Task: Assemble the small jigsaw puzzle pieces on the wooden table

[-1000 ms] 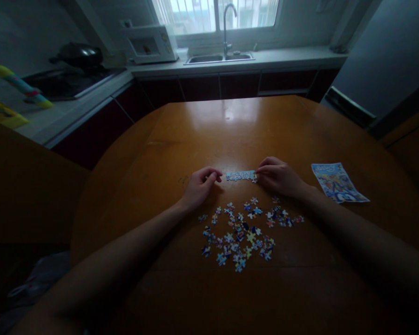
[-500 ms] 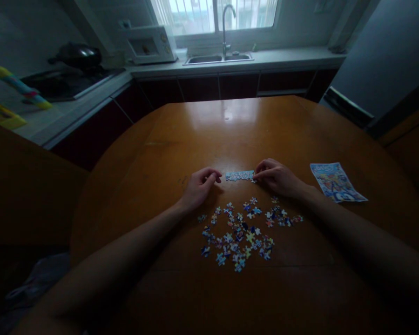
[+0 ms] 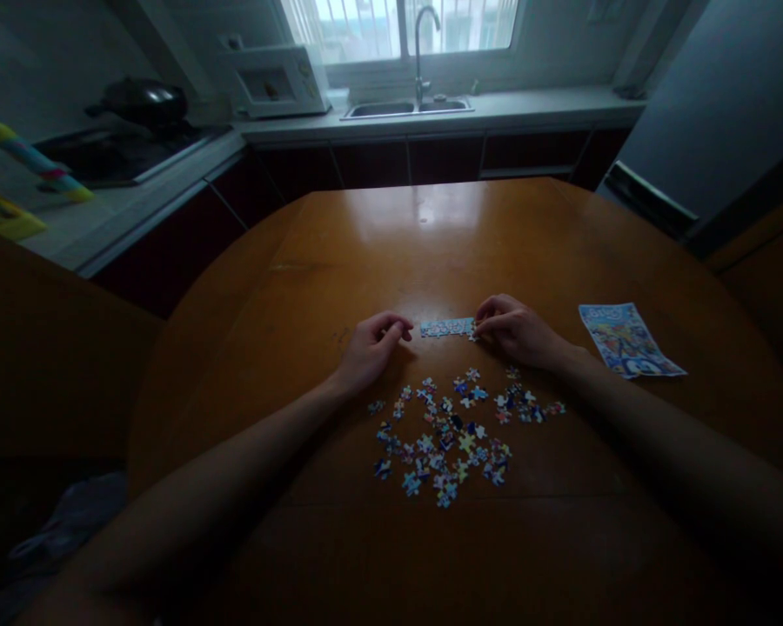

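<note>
A joined strip of jigsaw puzzle pieces [image 3: 447,328], pale blue and white, lies flat on the wooden table. At its right end my right hand [image 3: 512,329] is closed, thumb and forefinger pinching a small puzzle piece [image 3: 474,330] that touches or nearly touches the strip; the fingers partly cover it. My left hand [image 3: 373,348] rests just left of the strip, apart from it, its fingers loosely curled with nothing visible in them. Nearer to me, between my forearms, many loose puzzle pieces [image 3: 466,442] are scattered in a pile.
A creased picture sheet [image 3: 630,341] lies on the table [image 3: 365,235] right of my right hand. Beyond the table run a counter with a sink [image 3: 382,110], a microwave [image 3: 277,83] and, at the left, a dark pan [image 3: 143,102] on a stove. A fridge [image 3: 711,113] stands at right.
My right hand's fingers have barely shifted at the end of the strip. Both hands hold nearly the same pose, and the whole view has moved very slightly.
</note>
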The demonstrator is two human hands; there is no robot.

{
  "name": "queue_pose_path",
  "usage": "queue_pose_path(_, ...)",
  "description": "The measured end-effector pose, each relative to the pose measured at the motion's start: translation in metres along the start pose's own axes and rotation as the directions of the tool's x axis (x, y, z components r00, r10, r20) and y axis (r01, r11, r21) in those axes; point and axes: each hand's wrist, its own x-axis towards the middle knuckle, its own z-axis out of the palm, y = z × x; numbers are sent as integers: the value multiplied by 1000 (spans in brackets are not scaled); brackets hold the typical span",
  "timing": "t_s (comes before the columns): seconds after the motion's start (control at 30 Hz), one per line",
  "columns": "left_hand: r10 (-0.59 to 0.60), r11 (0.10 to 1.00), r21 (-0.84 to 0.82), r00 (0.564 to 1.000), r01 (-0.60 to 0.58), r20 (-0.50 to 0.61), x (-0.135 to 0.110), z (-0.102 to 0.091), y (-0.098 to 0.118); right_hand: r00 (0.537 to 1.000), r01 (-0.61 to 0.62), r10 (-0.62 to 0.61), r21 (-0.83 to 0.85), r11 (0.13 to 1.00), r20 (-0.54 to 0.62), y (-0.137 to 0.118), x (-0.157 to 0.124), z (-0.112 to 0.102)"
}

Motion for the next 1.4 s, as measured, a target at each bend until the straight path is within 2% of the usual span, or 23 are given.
queue_pose_path(0.1,-3,1000,4,1000,3,3,0,0,1,1000,13,-13,6,1000,-22,-4,1,-1)
queue_pose_path(0.27,5,999,32,1000,-6,18,0,0,2,988,28,-22,37,999,-150,-9,1,-2)
queue_pose_path(0.37,35,997,66,990,-44,140,-2,-4,9,990,42,-35,45,998,-138,-10,1,-2)
queue_pose_path(0.43,121,980,113,937,-166,328,-4,-9,18,989,45,-38,43,998,-140,-10,1,-3)
queue_pose_path(0.5,225,940,107,827,-323,516,-8,-13,29,986,48,-41,42,998,-162,-9,1,-4)
queue_pose_path(0.53,250,926,96,783,-365,570,-11,-14,34,984,50,-42,43,998,-172,-9,1,-4)
queue_pose_path(0.6,257,910,105,745,-401,616,-17,-12,42,984,47,-38,48,998,-174,-8,2,-5)
queue_pose_path(0.67,245,884,173,745,-435,621,-24,-6,45,985,42,-33,52,998,-169,-8,2,-4)
queue_pose_path(0.77,224,826,310,780,-470,585,-33,5,43,985,44,-35,53,998,-167,-9,3,-3)
queue_pose_path(0.93,179,849,335,819,-409,545,-40,14,42,985,54,-44,60,997,-164,-12,4,-3)
queue_pose_path(1.13,220,866,253,783,-431,582,-44,17,39,985,60,-47,74,995,-166,-10,3,0)
queue_pose_path(1.27,258,849,260,789,-460,557,-46,19,39,985,61,-48,75,995,-164,-9,3,1)
queue_pose_path(1.4,245,838,275,776,-470,581,-45,19,43,987,52,-40,73,996,-158,-9,3,1)
